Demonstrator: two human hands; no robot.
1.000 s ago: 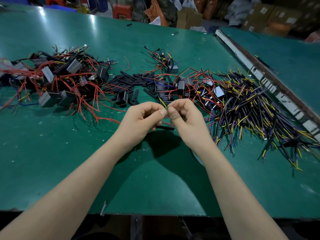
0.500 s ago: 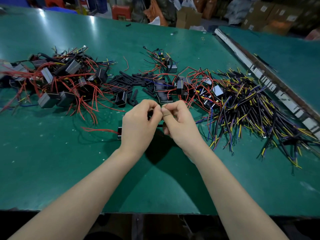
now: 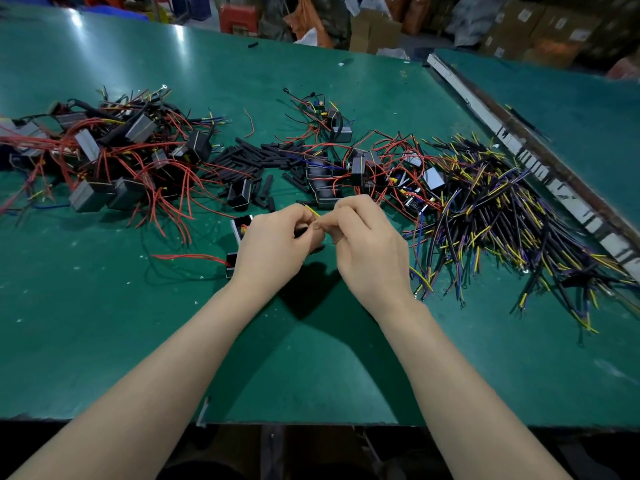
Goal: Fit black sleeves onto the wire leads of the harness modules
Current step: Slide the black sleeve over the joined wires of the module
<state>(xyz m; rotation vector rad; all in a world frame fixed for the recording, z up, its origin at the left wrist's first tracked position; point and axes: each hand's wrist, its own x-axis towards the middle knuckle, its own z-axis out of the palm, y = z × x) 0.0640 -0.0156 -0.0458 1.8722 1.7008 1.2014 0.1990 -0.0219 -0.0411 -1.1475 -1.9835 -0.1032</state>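
I see the green table (image 3: 104,341) running up to a white-edged metal rail (image 3: 540,168) on my right, with a second green table (image 3: 571,109) beyond it. Past the far edge are cardboard boxes (image 3: 372,31) and a red plastic stool (image 3: 239,17).

Green table (image 3: 104,341) carries modules (image 3: 104,157), black sleeves (image 3: 242,161) (loose), sleeved wires (image 3: 502,216).
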